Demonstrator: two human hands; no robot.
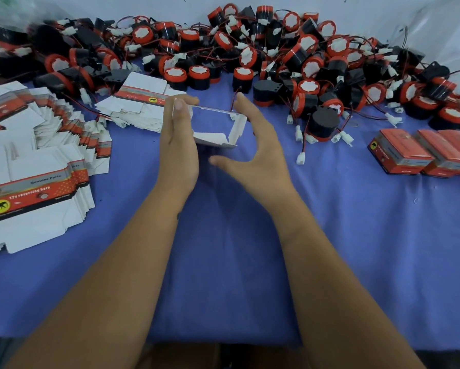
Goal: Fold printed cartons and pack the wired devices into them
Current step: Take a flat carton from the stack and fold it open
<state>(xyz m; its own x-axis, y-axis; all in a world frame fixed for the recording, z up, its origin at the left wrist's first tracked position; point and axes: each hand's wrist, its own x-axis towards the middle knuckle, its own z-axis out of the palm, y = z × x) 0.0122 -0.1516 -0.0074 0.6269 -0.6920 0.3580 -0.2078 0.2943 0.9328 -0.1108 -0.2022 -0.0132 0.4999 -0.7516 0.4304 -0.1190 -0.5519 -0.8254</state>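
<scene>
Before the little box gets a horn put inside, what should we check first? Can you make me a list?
1. Carton opened into a tube: ok, the cloth shows through it.
2. Left hand holds the carton: ok, thumb over the top edge.
3. Right hand grips it: cannot tell, fingers spread beside it.
4. Bottom flaps closed: not ok, flaps stand loose.
5. Horns within reach: ok, piled just beyond.
6. Place for finished boxes: ok, a row sits at the right.

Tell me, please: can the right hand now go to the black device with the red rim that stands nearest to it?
Probably yes. The right hand only touches the carton, and bare blue cloth lies between it and that device.
</scene>
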